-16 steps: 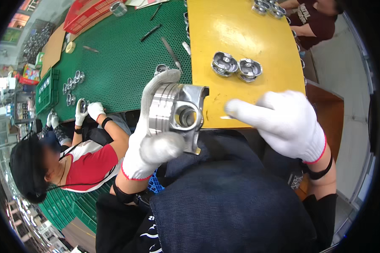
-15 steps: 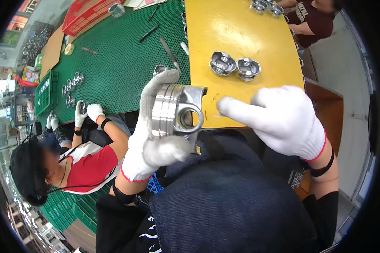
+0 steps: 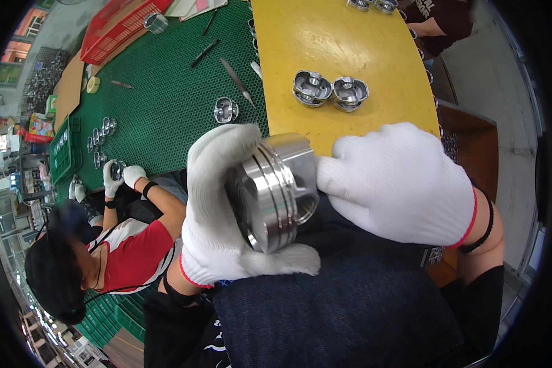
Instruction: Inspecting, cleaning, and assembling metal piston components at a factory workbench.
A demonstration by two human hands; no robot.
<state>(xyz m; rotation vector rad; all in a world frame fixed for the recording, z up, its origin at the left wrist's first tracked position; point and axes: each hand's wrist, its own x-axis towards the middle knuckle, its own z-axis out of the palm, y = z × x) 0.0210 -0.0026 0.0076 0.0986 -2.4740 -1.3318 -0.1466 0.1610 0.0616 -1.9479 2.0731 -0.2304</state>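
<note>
A shiny metal piston (image 3: pixel 282 178) with ring grooves is held up in front of me. My left hand (image 3: pixel 218 202), in a white knit glove, wraps round its crown end, fingers over the top and thumb underneath. Against the piston's other end, my gloved right hand (image 3: pixel 398 184) is closed, with finger and thumb at the skirt's edge; its fingertips are partly hidden. Beyond my left hand, a single piston (image 3: pixel 226 110) stands on the green mat (image 3: pixel 165 92). Two more pistons, a left one (image 3: pixel 311 89) and a right one (image 3: pixel 349 94), sit side by side on the yellow board (image 3: pixel 313 37).
A pointed tool (image 3: pixel 238 83) and a black pen-like stick (image 3: pixel 204 53) lie on the mat. At the far left are a red crate (image 3: pixel 113 37) and a green crate (image 3: pixel 66 144). To my left a co-worker (image 3: pixel 132 245) handles a piston; another person (image 3: pixel 432 27) stands far right.
The piston has turned, so its crown end now faces nearer me. My right hand has come left from pointing apart to touching it. My left hand's grip has shifted, and the whole view has moved slightly.
</note>
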